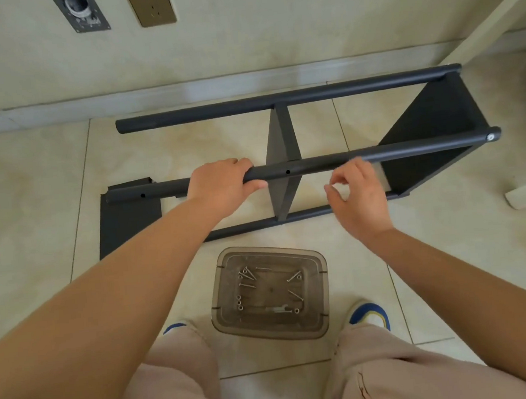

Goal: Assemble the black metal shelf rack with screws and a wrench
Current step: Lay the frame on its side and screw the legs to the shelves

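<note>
Tiled floor [366, 244], pale wall with two socket plates behind. Rack [287, 166], black, part-built, lay on its side on the floor, poles running left to right. Left hand [223, 186] was wrapped around the near upper pole [331, 161], fingers over the top, thumb beneath. Just right of that grip: an empty screw hole [288, 172] in the pole, then the middle shelf [282, 166], standing on edge. Right hand [360, 196] hovered further right along the pole, fingers loosely curled, thumb and forefinger close; whether they pinched anything could not be told. A loose panel [128, 225] lay flat to the left of the grip. Nearer the person: clear tub [270, 293] holding screws [247, 274] and a wrench [278, 309], between two shoes.
</note>
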